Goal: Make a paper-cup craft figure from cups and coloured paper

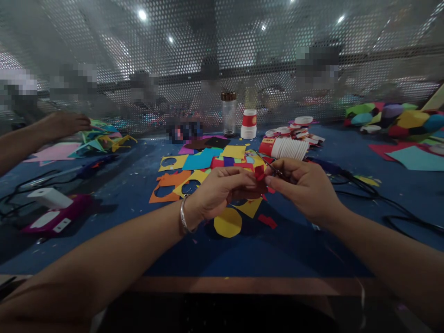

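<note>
My left hand (222, 189), with a silver bangle at its wrist, pinches a small piece of red paper (259, 173). Close beside it, my right hand (301, 187) is closed around small dark scissors (276, 171), whose handles are mostly covered by the fingers. The two hands nearly meet above the table. Below them lie a yellow paper disc (228, 222) and a red paper scrap (267, 221). Yellow and orange sheets (169, 179) with round holes cut out lie left of my hands, next to a blue sheet (197, 159).
Behind are a glass jar (229, 115), upright paper cups (249, 125) and a cup stack on its side (289, 149). A purple power strip (62, 219) and cables sit left; more cable (367, 189) runs right. Another person's hand (65, 124) touches coloured paper. A perforated screen (194, 46) stands behind.
</note>
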`<control>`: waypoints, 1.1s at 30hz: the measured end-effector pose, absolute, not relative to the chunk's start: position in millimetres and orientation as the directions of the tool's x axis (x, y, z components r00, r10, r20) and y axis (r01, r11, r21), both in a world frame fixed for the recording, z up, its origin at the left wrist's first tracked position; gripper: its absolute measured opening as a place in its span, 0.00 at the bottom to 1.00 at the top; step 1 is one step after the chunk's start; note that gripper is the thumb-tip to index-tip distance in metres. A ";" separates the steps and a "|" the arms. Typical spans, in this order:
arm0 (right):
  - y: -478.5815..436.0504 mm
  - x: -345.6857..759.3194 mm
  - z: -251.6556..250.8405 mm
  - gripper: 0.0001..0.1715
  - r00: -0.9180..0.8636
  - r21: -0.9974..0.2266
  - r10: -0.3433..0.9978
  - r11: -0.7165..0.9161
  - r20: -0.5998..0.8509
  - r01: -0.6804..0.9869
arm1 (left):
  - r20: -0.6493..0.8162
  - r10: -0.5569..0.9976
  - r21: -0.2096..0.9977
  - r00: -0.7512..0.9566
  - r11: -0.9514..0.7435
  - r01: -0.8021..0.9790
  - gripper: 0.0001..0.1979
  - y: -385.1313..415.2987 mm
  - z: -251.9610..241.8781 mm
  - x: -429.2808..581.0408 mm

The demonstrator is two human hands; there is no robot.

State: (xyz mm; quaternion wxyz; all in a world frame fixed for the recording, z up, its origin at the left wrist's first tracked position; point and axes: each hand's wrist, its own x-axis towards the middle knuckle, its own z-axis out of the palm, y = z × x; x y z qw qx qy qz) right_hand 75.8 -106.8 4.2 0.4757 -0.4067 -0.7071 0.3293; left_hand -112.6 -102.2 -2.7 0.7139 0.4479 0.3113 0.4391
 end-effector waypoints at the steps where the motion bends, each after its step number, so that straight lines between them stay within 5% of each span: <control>1: -106.7 75.6 4.1 0.05 -0.209 -0.854 0.889 0.452 0.407 0.258 | -0.059 0.903 0.915 0.426 0.219 -0.339 0.04 -102.4 -2.7 -112.6; 33: -102.9 73.2 -2.4 0.09 -0.235 -0.897 0.908 0.395 0.348 0.197 | 0.050 0.974 0.979 0.219 -0.004 -0.205 0.06 -104.5 -10.0 -104.2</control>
